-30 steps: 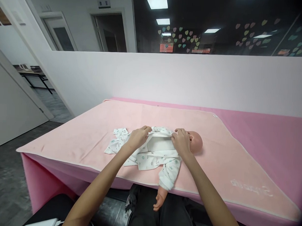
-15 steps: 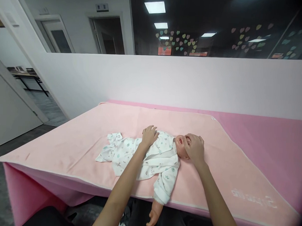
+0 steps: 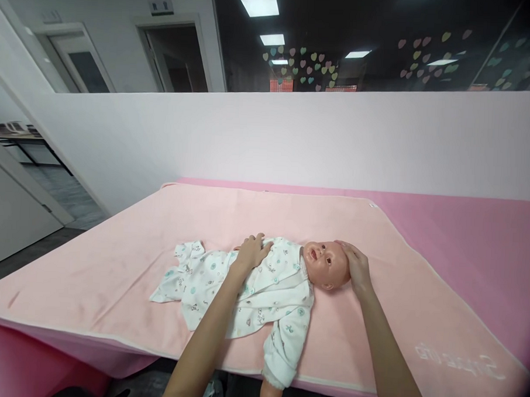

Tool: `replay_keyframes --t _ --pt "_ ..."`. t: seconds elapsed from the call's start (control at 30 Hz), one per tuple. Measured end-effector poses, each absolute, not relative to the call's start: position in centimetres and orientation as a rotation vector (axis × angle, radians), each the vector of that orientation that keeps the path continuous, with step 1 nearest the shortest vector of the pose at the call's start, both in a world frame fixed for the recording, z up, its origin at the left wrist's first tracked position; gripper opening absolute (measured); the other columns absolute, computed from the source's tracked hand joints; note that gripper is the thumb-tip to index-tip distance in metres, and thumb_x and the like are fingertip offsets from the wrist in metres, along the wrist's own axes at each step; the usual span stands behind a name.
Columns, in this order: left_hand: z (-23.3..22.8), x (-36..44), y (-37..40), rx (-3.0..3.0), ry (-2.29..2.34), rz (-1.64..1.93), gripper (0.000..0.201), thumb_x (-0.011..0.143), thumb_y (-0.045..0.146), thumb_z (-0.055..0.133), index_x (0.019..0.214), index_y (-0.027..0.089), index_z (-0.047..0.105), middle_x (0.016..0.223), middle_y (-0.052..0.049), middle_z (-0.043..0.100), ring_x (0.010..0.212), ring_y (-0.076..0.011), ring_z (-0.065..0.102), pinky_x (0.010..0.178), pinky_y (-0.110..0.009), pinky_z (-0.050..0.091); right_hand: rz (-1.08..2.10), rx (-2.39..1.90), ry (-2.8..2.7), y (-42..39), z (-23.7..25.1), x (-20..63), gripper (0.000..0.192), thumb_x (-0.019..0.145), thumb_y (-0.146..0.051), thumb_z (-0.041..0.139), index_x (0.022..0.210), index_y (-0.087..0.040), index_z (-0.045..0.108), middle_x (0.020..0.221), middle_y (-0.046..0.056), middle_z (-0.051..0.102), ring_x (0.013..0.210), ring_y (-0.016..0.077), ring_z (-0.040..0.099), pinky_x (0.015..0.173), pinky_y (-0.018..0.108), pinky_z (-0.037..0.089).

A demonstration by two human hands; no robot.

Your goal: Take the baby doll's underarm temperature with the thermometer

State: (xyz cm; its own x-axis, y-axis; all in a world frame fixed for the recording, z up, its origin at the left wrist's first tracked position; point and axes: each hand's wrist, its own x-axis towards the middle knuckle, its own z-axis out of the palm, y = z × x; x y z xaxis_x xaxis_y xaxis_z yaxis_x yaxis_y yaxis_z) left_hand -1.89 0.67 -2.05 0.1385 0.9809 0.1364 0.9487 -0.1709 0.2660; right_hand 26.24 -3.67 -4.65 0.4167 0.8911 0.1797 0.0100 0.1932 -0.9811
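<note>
Doll (image 3: 326, 265), on its back on peach blanket (image 3: 290, 214); white printed clothes (image 3: 283, 278); one arm (image 3: 270, 394) overhanging near edge.

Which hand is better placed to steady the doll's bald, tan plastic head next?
Probably the right hand: it rests against the head, while the left hand lies on the white printed fabric clothing.

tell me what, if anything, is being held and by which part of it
Nothing looks gripped: the right hand cups the top of the doll's head, and the left hand lies on its patterned outfit.
</note>
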Motion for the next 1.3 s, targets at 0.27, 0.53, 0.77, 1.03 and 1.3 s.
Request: replay_keyframes --t 0.27,0.53,0.77,1.03,1.3 --pt "-1.5 -2.7 0.7 2.247 1.940 0.289 0.061 0.087 0.061 0.024 0.082 0.015 0.064 0.087 -0.015 0.068 0.086 -0.0278 0.062 0.074 -0.032 0.042 0.823 -1.171 -0.715 -3.3 -5.6 26.4 0.025 0.063 -0.032 0.057 0.076 -0.017 0.071 0.085 0.004 0.071 0.086 0.0206 0.062 0.076 0.031 0.048" --pt "-1.3 -3.5 1.0 2.204 1.842 0.209 0.060 0.088 0.058 0.015 0.093 0.020 0.061 0.097 -0.010 0.068 0.093 -0.0276 0.061 0.078 -0.035 0.043 0.784 -1.185 -0.719 -3.6 -5.3 26.0 0.029 0.065 -0.041 0.058 0.074 -0.016 0.070 0.087 0.005 0.071 0.086 0.0213 0.062 0.078 0.033 0.048" --pt "-1.8 -3.5 1.6 2.162 1.855 0.144 0.065 0.085 0.064 0.014 0.101 0.020 0.059 0.107 -0.013 0.066 0.100 -0.0313 0.060 0.080 -0.039 0.044 0.738 -1.111 -0.914 -3.8 -5.3 26.0 0.039 0.073 -0.048 0.053 0.087 -0.015 0.069 0.100 0.009 0.068 0.098 0.0225 0.060 0.091 0.038 0.044" --pt "-1.7 -3.4 1.3 2.180 1.883 0.162 0.067 0.086 0.063 0.013 0.101 0.018 0.060 0.103 -0.015 0.066 0.098 -0.0318 0.060 0.079 -0.039 0.044 0.732 -1.114 -0.992 -3.5 -5.8 26.1 0.037 0.077 -0.047 0.051 0.090 -0.017 0.067 0.100 0.009 0.068 0.097 0.0235 0.060 0.089 0.039 0.046" --pt "-1.7 -3.4 1.2 2.173 1.880 0.195 0.065 0.086 0.063 0.015 0.099 0.018 0.061 0.103 -0.015 0.066 0.097 -0.0320 0.060 0.079 -0.038 0.044 0.597 -1.125 -1.052 -3.6 -5.8 26.2 0.039 0.080 -0.048 0.049 0.095 -0.017 0.067 0.104 0.010 0.067 0.099 0.0242 0.060 0.089 0.041 0.046"
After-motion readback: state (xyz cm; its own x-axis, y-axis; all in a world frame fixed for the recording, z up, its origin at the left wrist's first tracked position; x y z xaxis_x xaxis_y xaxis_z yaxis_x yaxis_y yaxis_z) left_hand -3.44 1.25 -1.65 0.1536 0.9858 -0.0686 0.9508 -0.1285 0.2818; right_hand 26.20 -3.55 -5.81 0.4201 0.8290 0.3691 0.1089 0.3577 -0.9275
